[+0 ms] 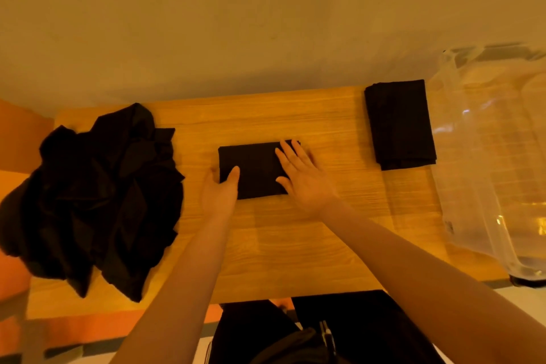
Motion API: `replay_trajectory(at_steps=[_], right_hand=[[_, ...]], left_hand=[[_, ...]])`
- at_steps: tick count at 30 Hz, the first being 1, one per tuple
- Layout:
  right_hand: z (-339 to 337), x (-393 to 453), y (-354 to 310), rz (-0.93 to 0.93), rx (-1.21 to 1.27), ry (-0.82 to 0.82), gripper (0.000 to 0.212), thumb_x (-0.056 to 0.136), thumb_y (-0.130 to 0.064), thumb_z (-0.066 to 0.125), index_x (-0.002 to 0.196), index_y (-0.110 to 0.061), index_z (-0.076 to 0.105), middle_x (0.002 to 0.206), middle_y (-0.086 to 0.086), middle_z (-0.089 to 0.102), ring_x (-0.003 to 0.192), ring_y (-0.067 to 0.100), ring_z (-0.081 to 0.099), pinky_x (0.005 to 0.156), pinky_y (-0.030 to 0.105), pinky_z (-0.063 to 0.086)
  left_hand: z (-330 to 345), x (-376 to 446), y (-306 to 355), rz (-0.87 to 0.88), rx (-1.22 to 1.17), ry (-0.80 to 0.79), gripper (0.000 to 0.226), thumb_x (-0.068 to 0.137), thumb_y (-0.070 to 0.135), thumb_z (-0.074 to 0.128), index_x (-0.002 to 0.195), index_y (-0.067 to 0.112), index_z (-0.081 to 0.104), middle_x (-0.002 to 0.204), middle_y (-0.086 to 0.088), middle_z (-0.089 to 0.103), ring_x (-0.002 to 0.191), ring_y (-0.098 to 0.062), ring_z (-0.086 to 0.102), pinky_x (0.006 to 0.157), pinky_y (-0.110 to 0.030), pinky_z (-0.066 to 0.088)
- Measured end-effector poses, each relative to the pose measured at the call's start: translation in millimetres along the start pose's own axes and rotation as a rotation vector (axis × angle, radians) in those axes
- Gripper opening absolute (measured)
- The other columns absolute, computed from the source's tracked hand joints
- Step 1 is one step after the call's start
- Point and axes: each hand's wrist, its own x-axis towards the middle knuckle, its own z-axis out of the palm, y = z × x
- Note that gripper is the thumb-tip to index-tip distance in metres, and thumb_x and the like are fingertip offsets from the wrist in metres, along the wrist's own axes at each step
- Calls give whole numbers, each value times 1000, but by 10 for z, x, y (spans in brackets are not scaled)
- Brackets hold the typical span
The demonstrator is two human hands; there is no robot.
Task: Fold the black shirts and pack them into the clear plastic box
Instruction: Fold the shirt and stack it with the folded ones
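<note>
- I think I am looking at a room in a home.
- I see a small wooden table [280,245] pushed up to a plain bare wall [236,23].
- A heap of black shirts [94,195] lies on it, like washing.
- A clear plastic box [496,156] stands beside the table.

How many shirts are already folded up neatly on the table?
2. One folded shirt lies mid-table under both hands; the other folded shirt sits far right, beside the clear box. The crumpled pile at left may hide more.
</note>
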Motion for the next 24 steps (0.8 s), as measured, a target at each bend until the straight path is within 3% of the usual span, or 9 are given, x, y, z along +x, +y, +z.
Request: replay_trajectory(at_steps=[3,5,8,10,12,14,17,21,24], right_hand=[[124,-157,28,31,64,40,67,91,-53,4,149,-19,4,156,-4,-8,139,13,-19,118,42,0],[162,-254,58,48,87,59,77,82,-56,-7,149,-20,3,151,-8,-14,137,11,-21,117,39,-3],[176,-360,106,65,163,65,79,84,-64,-7,149,-21,5,147,-11,-17,137,10,-20,118,37,-3],[180,-437,149,83,247,103,74,87,-61,3,149,-21,10,150,-10,-11,139,9,-15,119,37,2],[181,-521,182,156,437,183,61,95,-49,25,148,-21,15,155,-6,-1,141,9,-4,118,31,10],[153,-591,201,285,659,270,62,96,-34,45,148,-23,14,157,-4,3,139,4,5,110,20,16],[105,-661,208,411,840,320,73,92,-28,54,149,-25,7,157,-7,3,140,5,9,106,18,18],[-24,-684,189,482,1233,369,79,88,-22,62,149,-24,13,148,-11,28,136,6,26,108,25,31],[-187,-657,248,490,1447,424,88,84,-17,67,149,-25,9,151,-7,27,138,11,26,108,31,32]], left_hand=[[-39,195,165,-94,37,-111,52,86,36,63,130,11,51,123,0,54,121,-25,49,95,-29,41],[-15,258,259,-169,-22,-237,51,78,33,73,122,11,58,121,-4,59,111,-26,56,96,-36,46],[66,258,318,-121,20,-308,28,80,21,72,105,15,61,107,-9,65,97,-23,63,86,-42,53],[109,223,346,-128,2,-346,24,83,15,68,105,13,58,98,-6,65,87,-18,63,73,-34,54],[112,182,366,-187,-44,-420,35,82,12,69,114,8,56,104,-8,64,91,-18,62,75,-33,54],[116,153,383,-195,-69,-479,44,81,12,69,122,8,53,112,-8,63,94,-17,61,72,-29,52],[145,56,469,-46,-116,-509,42,82,7,67,121,15,52,111,-4,62,89,-13,62,60,-21,53],[170,-154,727,204,47,-552,38,81,9,69,101,39,57,121,-6,56,105,-22,60,84,-42,55],[131,-366,1008,399,179,-667,39,83,11,67,105,42,56,118,-4,58,103,-22,61,81,-45,56]])
